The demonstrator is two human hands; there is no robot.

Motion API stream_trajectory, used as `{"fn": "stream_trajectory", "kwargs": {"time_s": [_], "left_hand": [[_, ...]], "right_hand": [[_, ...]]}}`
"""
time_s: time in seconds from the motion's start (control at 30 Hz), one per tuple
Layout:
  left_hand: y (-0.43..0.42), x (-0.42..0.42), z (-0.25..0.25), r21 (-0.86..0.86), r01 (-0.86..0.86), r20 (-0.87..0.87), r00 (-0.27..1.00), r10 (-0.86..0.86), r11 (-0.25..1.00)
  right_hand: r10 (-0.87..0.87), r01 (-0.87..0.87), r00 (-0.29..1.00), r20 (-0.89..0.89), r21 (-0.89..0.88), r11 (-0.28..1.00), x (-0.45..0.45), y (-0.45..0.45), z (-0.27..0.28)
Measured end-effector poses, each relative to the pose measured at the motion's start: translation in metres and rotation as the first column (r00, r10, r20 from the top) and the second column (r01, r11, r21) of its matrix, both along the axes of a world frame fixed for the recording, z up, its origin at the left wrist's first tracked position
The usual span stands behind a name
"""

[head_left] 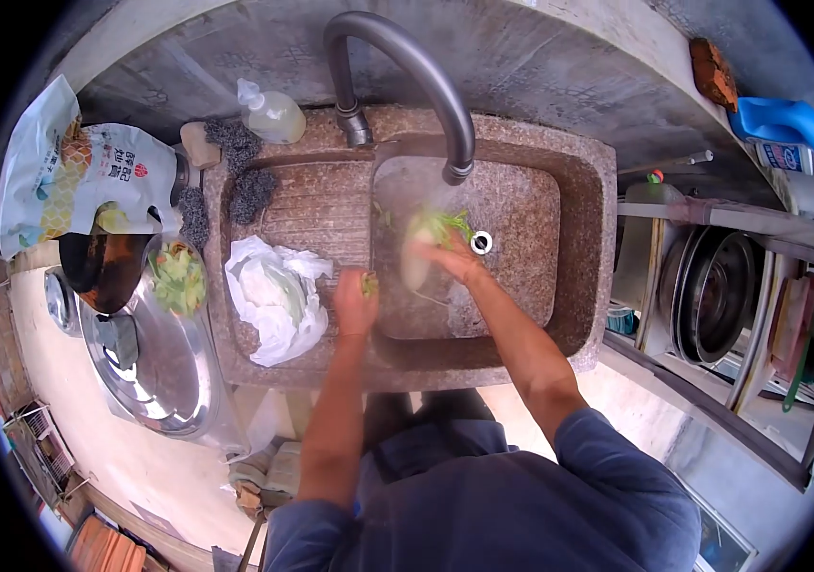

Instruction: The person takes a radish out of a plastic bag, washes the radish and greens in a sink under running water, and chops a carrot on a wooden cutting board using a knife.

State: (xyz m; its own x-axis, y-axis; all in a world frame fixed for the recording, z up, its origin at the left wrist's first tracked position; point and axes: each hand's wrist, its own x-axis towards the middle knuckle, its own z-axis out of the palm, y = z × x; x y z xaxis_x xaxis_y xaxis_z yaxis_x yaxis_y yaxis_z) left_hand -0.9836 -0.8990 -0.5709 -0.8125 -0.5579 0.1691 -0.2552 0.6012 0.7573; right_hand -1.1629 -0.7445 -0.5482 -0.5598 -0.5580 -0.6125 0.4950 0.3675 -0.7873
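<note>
A pale radish (416,259) with green leaf stalks (447,225) at its top is over the sink basin (521,296), below the tap (405,62). My right hand (456,259) is closed on it near the leafy end; motion and spray blur its outline. At the ridged drainboard's edge, my left hand (354,303) is closed round a small green leafy scrap (370,283). Left of that hand lies a crumpled white plastic bag (278,297); what is inside it is hidden.
Dark scouring pads (252,195) and a soap bottle (273,114) stand along the sink's left rim. Chopped greens (178,276) rest by a large metal lid (154,367). A printed bag (92,176) sits at left. Pans (717,296) are racked at right, below a blue bottle (779,122).
</note>
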Motion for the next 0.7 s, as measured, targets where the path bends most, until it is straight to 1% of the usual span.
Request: {"fn": "stream_trajectory", "kwargs": {"time_s": [0.07, 0.17, 0.27, 0.37, 0.47, 0.57, 0.67, 0.7], "left_hand": [[-0.001, -0.001, 0.002, 0.003, -0.004, 0.002, 1.0, 0.004, 1.0], [0.0, -0.002, 0.006, 0.016, -0.013, 0.01, 1.0, 0.013, 1.0], [0.0, -0.001, 0.005, 0.019, -0.019, 0.013, 1.0, 0.018, 1.0], [-0.001, -0.002, 0.005, 0.011, -0.013, 0.013, 1.0, 0.013, 1.0], [-0.001, -0.001, 0.003, 0.021, -0.018, 0.023, 1.0, 0.017, 1.0], [-0.001, 0.001, 0.001, 0.028, -0.02, 0.046, 0.999, 0.018, 0.999], [-0.001, 0.0, 0.002, 0.027, -0.02, 0.049, 0.999, 0.018, 0.999], [-0.001, 0.0, 0.003, 0.026, -0.017, 0.041, 0.999, 0.016, 1.0]], "right_hand": [[-0.02, 0.02, 1.0, 0.014, 0.011, 1.0, -0.001, -0.004, -0.003], [0.074, -0.07, 0.995, -0.062, 0.062, 0.996, -0.005, -0.009, 0.003], [0.155, -0.157, 0.985, -0.069, -0.018, 0.987, -0.01, -0.013, 0.026], [-0.006, 0.014, 0.999, 0.038, -0.196, 0.98, -0.013, -0.014, 0.008], [-0.045, 0.061, 0.996, 0.074, -0.233, 0.97, -0.016, -0.01, -0.017], [-0.235, 0.319, 0.942, 0.241, -0.423, 0.848, -0.008, -0.022, 0.022], [-0.222, 0.352, 0.927, 0.302, -0.498, 0.792, -0.007, -0.021, 0.014], [-0.209, 0.347, 0.926, 0.315, -0.491, 0.799, -0.005, -0.02, 0.012]]}}
